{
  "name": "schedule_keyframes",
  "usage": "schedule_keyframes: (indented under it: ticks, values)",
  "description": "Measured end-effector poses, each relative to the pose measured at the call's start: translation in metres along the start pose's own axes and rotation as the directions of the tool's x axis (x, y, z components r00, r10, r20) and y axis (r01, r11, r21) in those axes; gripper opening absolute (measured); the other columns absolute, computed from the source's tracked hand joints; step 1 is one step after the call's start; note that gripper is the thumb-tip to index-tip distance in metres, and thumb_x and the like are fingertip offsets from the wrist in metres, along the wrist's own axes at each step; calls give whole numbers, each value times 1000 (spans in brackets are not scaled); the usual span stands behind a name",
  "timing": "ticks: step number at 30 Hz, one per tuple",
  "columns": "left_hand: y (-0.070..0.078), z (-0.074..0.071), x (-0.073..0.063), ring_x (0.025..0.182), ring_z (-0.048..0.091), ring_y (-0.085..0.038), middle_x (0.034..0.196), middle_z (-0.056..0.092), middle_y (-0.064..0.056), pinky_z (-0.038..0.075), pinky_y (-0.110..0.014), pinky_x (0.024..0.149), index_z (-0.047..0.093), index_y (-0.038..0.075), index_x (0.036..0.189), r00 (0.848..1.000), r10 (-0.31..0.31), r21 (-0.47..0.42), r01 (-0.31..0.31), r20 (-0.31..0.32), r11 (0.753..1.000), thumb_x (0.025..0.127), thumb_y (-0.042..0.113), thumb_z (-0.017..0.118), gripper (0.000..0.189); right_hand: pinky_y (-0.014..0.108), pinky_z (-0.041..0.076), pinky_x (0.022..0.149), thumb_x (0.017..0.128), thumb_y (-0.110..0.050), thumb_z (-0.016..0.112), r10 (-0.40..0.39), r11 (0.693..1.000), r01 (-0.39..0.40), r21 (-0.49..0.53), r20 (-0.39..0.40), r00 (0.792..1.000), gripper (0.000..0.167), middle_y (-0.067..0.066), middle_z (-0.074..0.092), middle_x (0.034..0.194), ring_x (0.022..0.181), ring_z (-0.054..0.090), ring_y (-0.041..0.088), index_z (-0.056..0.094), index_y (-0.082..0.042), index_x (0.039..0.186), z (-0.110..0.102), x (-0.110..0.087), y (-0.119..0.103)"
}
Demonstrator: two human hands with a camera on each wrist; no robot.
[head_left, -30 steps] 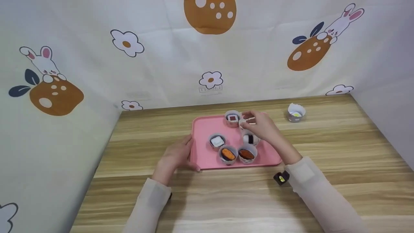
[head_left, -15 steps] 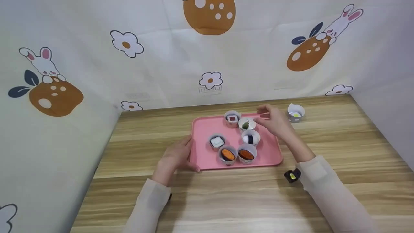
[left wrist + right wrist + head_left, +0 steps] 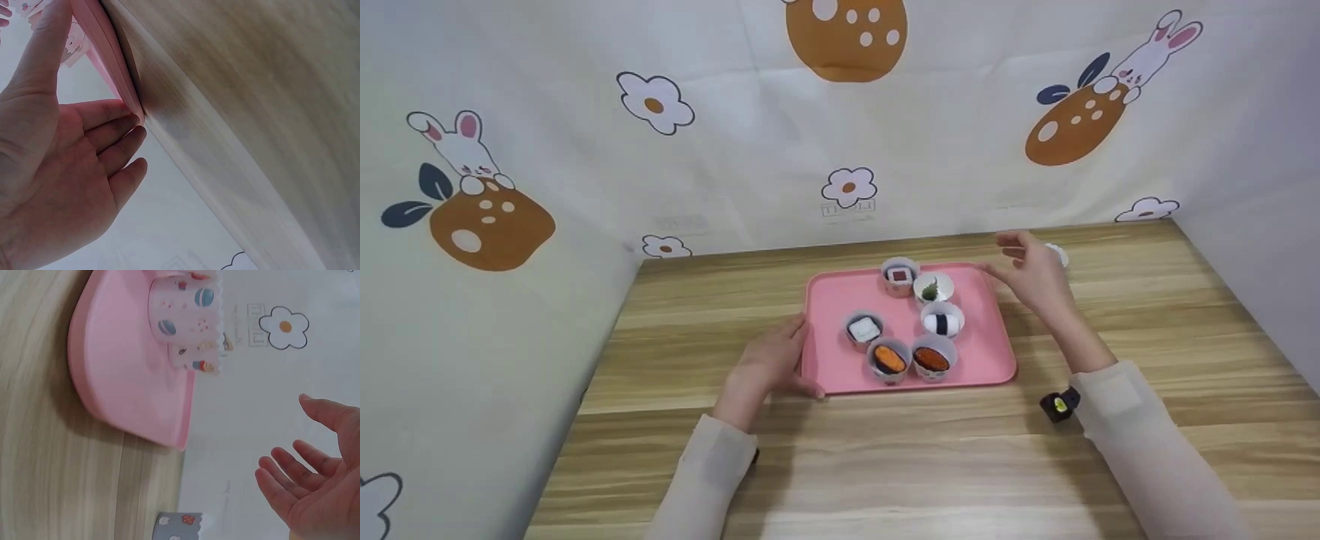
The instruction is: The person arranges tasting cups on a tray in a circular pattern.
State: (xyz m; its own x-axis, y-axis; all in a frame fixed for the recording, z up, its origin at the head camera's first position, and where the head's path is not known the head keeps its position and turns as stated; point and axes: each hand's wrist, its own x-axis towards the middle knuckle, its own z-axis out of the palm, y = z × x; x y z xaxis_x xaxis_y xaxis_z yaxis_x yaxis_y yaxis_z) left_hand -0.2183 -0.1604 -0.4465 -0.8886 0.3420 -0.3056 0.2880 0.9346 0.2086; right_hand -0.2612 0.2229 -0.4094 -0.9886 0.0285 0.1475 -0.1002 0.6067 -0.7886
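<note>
My left hand (image 3: 770, 360) rests against the left edge of a pink tray (image 3: 829, 281). In the left wrist view its fingertips touch the tray's rim, fingers fairly straight. My right hand (image 3: 1039, 281) holds nothing, its fingers loosely spread in the air right of the tray. Behind it, mostly hidden in the head view, stands a grey paper cup (image 3: 177, 527). On the tray are paper cups with toy sushi: a white-topped piece (image 3: 864, 328), an orange-topped piece (image 3: 889, 358), a brown-red piece (image 3: 931, 358), a white piece with a black band (image 3: 942, 324), a red-centred roll (image 3: 899, 276) and a green leaf piece (image 3: 931, 289).
The wooden table (image 3: 885, 465) extends around the tray. A patterned white cloth (image 3: 750, 150) forms the back wall, and pale walls close the left and right sides. A small dark camera (image 3: 1059, 405) sits at the right wrist.
My right hand has withdrawn from the cup with the leaf piece and shifted right, off the tray towards the grey cup. My left hand has stayed at the tray's left edge.
</note>
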Motion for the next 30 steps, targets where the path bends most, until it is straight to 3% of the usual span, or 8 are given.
schedule_keyframes:
  ticks: [11,18,30]
  values:
    - [0,0,-1,153,24,-35,167,19,-13,25,-49,126,23,5,158,1000,-8,4,8,0,1000,68,57,85,121,52,41,117,91,-30,73,68,998,-69,-11,-102,992,65,22,52,146,137,48,39,46,1,142,-22,11,21]
    - [-1,0,1,151,29,-35,167,20,-13,35,-48,121,24,3,158,1000,18,54,-18,5,998,67,60,84,123,54,39,116,91,-35,73,92,996,-92,4,-147,985,69,23,50,148,139,45,41,45,2,143,-34,18,38]
    - [0,0,0,150,31,-33,167,22,-12,33,-46,123,24,4,158,1000,7,25,-7,-7,1000,67,58,85,122,56,36,118,93,-29,70,169,984,-174,-34,-118,978,75,24,39,155,143,37,43,34,1,151,-36,26,63]
